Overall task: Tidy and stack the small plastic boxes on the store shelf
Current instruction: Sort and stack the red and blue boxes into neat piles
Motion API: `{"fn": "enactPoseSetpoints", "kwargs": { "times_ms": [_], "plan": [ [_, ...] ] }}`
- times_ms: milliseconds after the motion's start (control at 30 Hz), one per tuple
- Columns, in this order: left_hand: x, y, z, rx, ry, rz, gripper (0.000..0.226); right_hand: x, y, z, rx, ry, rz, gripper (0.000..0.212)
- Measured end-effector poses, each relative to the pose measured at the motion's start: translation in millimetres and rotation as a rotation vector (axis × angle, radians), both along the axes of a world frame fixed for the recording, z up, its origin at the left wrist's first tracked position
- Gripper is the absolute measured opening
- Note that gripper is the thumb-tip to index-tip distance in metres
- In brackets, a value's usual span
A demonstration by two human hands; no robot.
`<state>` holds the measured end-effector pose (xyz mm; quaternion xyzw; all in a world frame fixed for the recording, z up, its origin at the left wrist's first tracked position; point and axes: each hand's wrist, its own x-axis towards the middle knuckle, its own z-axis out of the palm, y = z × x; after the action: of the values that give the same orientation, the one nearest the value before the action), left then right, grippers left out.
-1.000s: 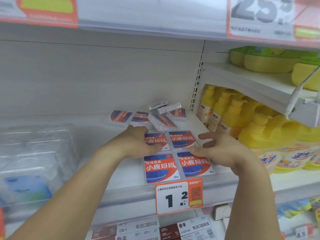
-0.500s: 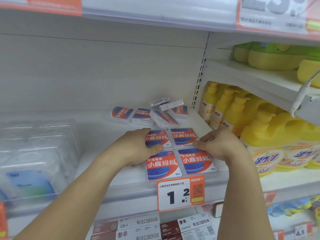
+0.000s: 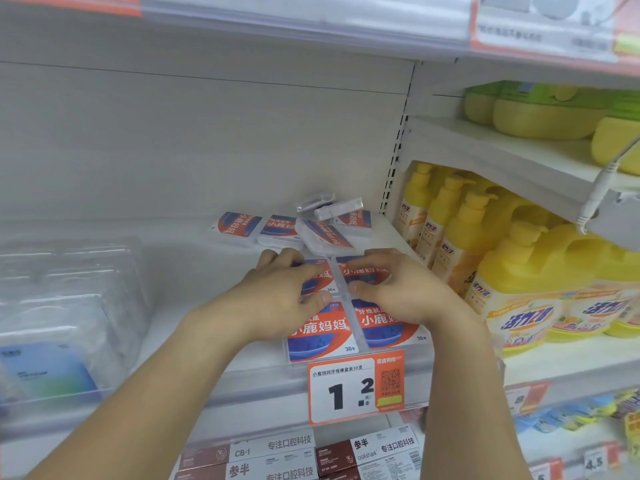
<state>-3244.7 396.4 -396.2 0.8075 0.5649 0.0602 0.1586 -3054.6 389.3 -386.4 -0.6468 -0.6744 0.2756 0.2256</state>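
On shelf [image 3: 207,344]: hands [image 3: 346,296] rest flat atop boxes [image 3: 322,334].

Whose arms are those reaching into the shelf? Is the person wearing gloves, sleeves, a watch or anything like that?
They are the camera wearer's own two arms. The left hand and right hand are bare: no gloves, and no rings that can be made out. Both forearms are uncovered as far as the bottom edge of the picture, with no sleeve, watch or bracelet in view. The fingernails look short and unpainted.
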Motion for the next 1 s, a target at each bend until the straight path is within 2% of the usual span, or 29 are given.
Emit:
{"fn": "enactPoseSetpoints", "kwargs": {
  "times_ms": [167,300,400,467,567,633,767,867,900,933,1000],
  "plan": [
    [1.8,1.5,-1.7,0.014,-0.014,-0.013,0.061,0.4,-0.2,3.8,-0.039,-0.05,0.001,0.041],
    [-0.6,1.6,4.8,-0.004,-0.004,-0.007,0.055,0.7,0.7,4.8,-0.059,0.017,-0.028,0.042],
    [8.8,27.6,12.6,0.196,-0.202,0.126,0.049,-0.9,5.3,3.9,0.047,0.098,-0.129,0.046],
    [19.8,55.0,13.9,0.283,-0.295,0.197,0.056,-3.7,7.3,2.6,0.128,0.099,-0.173,0.045],
    [35.0,81.6,10.3,0.158,-0.209,0.294,0.076,-3.2,6.5,0.8,0.157,0.108,-0.201,0.042],
    [40.3,87.9,8.0,0.111,-0.195,0.349,0.074,-2.1,6.9,-1.0,0.19,0.122,-0.216,0.04],
    [29.1,94.0,15.4,0.033,-0.471,0.496,0.051,-9.2,9.0,0.3,0.379,0.233,-0.305,0.044],
    [13.1,93.6,19.3,0.0,-0.928,0.593,0.034,-20.7,11.0,5.6,0.515,0.351,-0.398,0.061],
    [12.6,88.1,20.5,-0.071,-1.082,0.593,0.034,-26.0,11.1,8.1,0.46,0.389,-0.383,0.067],
    [14.3,82.1,21.4,-0.141,-1.157,0.566,0.034,-31.3,11.4,9.6,0.368,0.454,-0.351,0.072],
    [21.3,73.6,23.2,-0.221,-1.103,0.437,0.033,-38.9,9.2,10.5,0.229,0.651,-0.313,0.075]
  ]
}}
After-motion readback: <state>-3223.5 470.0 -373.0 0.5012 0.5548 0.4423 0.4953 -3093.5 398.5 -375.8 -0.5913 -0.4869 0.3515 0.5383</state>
